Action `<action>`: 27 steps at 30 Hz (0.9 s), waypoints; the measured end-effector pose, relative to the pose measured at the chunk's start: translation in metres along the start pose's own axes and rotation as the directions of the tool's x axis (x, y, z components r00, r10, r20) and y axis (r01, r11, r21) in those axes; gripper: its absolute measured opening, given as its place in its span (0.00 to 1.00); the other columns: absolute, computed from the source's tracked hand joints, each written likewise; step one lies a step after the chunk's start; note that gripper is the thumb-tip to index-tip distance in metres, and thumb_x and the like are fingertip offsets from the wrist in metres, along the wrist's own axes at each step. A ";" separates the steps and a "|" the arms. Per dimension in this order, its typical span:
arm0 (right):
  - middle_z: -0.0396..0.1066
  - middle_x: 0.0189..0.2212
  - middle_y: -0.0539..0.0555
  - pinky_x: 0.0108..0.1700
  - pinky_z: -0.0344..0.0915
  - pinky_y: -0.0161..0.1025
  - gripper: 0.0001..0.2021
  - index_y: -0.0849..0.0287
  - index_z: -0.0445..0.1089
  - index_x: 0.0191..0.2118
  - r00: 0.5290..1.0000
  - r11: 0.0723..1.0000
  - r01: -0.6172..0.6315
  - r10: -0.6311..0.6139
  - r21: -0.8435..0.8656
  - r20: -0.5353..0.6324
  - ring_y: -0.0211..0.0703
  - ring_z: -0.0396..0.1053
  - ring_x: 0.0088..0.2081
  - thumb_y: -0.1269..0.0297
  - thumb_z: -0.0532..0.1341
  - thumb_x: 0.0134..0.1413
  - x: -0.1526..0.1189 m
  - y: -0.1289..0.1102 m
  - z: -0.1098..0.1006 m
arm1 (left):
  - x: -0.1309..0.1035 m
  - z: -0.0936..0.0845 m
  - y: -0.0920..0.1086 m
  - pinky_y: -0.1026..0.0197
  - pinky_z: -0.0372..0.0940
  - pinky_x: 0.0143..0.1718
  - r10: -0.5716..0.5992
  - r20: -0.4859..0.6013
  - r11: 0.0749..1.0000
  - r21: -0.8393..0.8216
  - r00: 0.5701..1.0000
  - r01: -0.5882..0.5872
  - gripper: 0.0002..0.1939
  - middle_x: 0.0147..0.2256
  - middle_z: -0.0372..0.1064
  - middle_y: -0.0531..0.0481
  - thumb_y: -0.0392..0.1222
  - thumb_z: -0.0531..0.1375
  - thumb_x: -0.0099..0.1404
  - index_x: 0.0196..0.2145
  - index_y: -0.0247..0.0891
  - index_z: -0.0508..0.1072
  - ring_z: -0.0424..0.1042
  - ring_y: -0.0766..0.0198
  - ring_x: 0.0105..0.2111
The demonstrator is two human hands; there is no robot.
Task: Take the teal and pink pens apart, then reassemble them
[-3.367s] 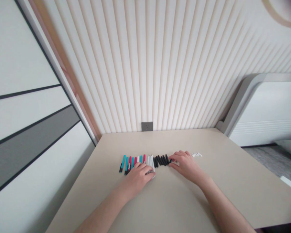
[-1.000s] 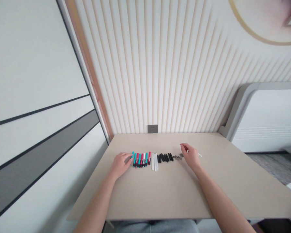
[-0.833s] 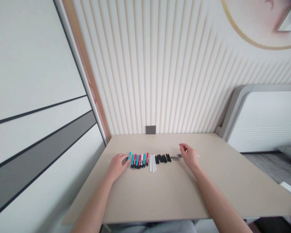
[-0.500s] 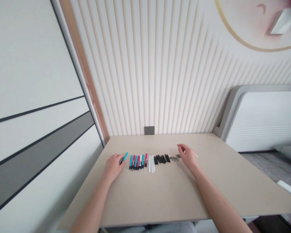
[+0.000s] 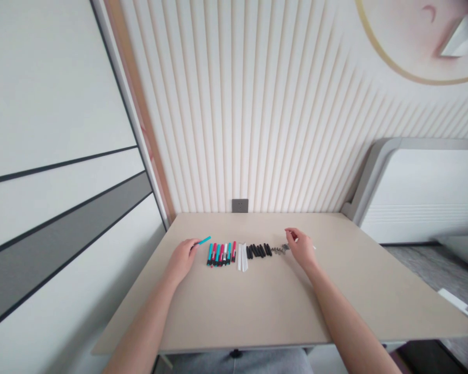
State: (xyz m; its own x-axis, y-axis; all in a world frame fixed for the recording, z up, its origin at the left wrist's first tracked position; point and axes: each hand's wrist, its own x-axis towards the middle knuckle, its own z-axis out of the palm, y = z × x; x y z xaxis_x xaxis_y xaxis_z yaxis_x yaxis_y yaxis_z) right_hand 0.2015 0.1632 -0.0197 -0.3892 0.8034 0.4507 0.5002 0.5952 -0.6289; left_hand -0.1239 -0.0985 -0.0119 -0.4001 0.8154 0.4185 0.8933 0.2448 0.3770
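Observation:
On the left of the table, my left hand (image 5: pixel 182 259) is closed around a teal pen (image 5: pixel 205 241), whose coloured end points right and slightly away. Just right of it lies a row of teal, red and white pen barrels (image 5: pixel 218 254) with black lower parts. Alongside are thin white sticks like pen refills (image 5: pixel 242 257), then short black tubes (image 5: pixel 259 251). Small metal springs (image 5: pixel 280 250) end the row beside my right hand (image 5: pixel 302 249). Its fingers are pinched together above the table; what they hold is too small to make out. A small white tip (image 5: pixel 314 248) shows behind that hand.
The beige table (image 5: pixel 242 306) stands against a ribbed wall with a dark power socket (image 5: pixel 240 205). A white cabinet (image 5: pixel 74 218) borders the left side. At the right is a grey and white headboard (image 5: pixel 417 192).
The teal pen in my left hand has swung from steeply tilted to nearly level, pointing right. My right hand keeps about the same place and pinch. The view has shifted slightly.

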 end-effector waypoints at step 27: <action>0.72 0.46 0.54 0.49 0.58 0.42 0.13 0.52 0.76 0.41 0.962 0.922 -0.008 0.113 -0.387 0.248 0.48 0.67 0.48 0.59 0.55 0.60 0.010 0.033 -0.022 | 0.001 0.005 0.027 0.57 0.64 0.50 0.207 0.147 0.948 -0.274 0.967 -0.162 0.11 0.45 0.72 0.48 0.45 0.52 0.70 0.46 0.42 0.69 0.72 0.59 0.45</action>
State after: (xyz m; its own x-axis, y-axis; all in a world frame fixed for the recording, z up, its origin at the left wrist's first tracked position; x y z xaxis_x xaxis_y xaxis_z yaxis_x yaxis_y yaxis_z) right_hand 0.2311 0.1912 -0.0223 -0.5102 0.8353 0.2051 0.7638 0.5496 -0.3383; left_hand -0.0988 -0.0887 -0.0051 -0.1716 0.9163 0.3618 0.8552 -0.0437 0.5165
